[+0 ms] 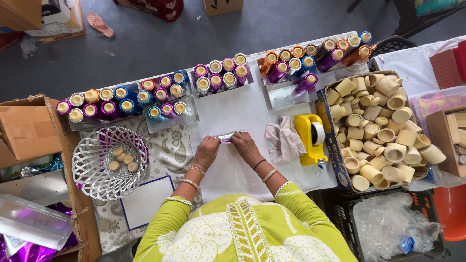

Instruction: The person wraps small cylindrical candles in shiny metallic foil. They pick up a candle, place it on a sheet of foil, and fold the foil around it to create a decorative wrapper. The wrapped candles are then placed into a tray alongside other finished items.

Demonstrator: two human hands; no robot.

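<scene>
Fingers [228, 140] pinch foil strip [224, 138] — shiny, silvery-purple.

Yellow tape dispenser [310, 138], white wire basket [108, 162], lime sleeves w/ white trim, foil-wrapped tubes [221, 75] — purple, blue, orange

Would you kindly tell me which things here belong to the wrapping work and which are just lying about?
In use: left hand and right hand on a shiny foil-covered tube; plain tubes; wrapped tubes; yellow tape dispenser.

Lying about: sandal; wire basket; crumpled cloth; plastic bags.
</scene>
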